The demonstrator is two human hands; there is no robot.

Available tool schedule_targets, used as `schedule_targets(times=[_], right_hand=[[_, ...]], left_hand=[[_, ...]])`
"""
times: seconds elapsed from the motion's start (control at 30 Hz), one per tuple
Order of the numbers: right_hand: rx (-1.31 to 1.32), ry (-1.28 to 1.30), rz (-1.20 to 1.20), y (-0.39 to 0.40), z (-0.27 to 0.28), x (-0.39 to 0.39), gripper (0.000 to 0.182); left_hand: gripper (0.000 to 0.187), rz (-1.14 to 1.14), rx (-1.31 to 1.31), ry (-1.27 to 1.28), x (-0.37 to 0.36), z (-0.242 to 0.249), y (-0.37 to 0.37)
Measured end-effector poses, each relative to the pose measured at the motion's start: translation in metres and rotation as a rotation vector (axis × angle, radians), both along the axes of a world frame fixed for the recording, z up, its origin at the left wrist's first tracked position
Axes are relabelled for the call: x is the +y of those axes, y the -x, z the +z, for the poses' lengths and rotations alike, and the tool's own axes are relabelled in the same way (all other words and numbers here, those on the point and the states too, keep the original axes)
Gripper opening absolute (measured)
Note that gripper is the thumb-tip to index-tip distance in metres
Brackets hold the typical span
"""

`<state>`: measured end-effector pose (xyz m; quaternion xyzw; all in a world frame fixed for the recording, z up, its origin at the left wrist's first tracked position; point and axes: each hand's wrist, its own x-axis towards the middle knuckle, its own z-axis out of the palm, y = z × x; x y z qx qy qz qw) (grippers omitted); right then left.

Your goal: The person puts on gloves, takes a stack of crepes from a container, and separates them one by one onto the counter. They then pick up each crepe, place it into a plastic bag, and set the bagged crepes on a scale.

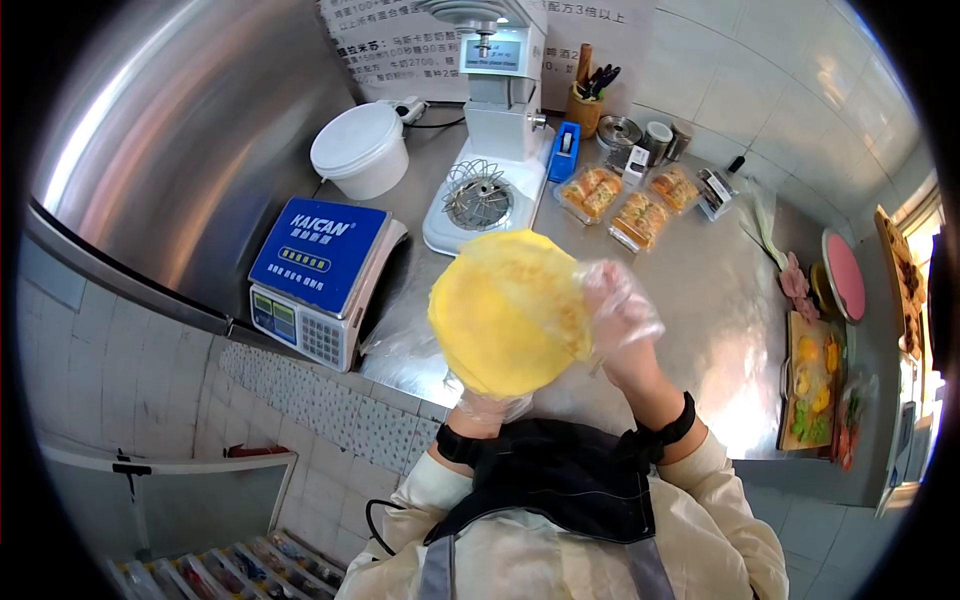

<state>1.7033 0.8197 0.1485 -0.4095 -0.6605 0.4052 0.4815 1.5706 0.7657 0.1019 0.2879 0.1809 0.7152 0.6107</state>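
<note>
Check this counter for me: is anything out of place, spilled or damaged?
One mild oddity: what looks like a wire whisk sits on the white mixer's base instead of hanging from its head. I see no spill or damage.

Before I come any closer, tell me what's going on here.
Someone in clear plastic gloves is holding up what looks like a stack of round yellow pancakes over the metal table. The left hand is at the near edge, the right hand at the right edge. Beyond stand a mixer and packed bread.
</note>
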Motion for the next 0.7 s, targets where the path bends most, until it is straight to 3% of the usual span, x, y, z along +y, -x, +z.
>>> schedule_targets(times=[0.07,0.13,0.2,0.33,0.4,0.5,0.6,0.7], right_hand=[[0.69,0.512,0.034,-0.011,-0.021,0.017,0.022],[0.691,0.646,0.04,-0.027,-0.001,0.018,0.026],[0.897,0.728,0.279,-0.054,-0.016,0.027,0.033],[0.93,0.678,0.161,-0.094,-0.029,0.027,0.037],[0.793,0.765,-0.016,-0.107,-0.038,0.026,0.038],[0.728,0.838,0.007,-0.12,-0.073,0.033,0.036],[0.682,0.893,-0.081,-0.106,-0.078,0.042,0.031],[0.731,0.88,-0.01,-0.106,-0.088,0.057,0.03]], left_hand=[[0.049,-0.088,-0.154,0.016,-0.001,-0.004,0.003],[0.049,-0.12,-0.154,0.052,-0.003,-0.011,0.008],[0.049,-0.138,-0.113,0.097,-0.005,-0.021,0.015],[0.05,-0.134,-0.039,0.192,-0.014,-0.044,0.031],[0.05,-0.113,-0.011,0.232,-0.019,-0.055,0.042],[0.05,-0.087,0.027,0.288,-0.029,-0.069,0.056],[0.05,-0.069,0.047,0.318,-0.036,-0.077,0.067],[0.05,-0.057,0.071,0.333,-0.042,-0.084,0.077]])
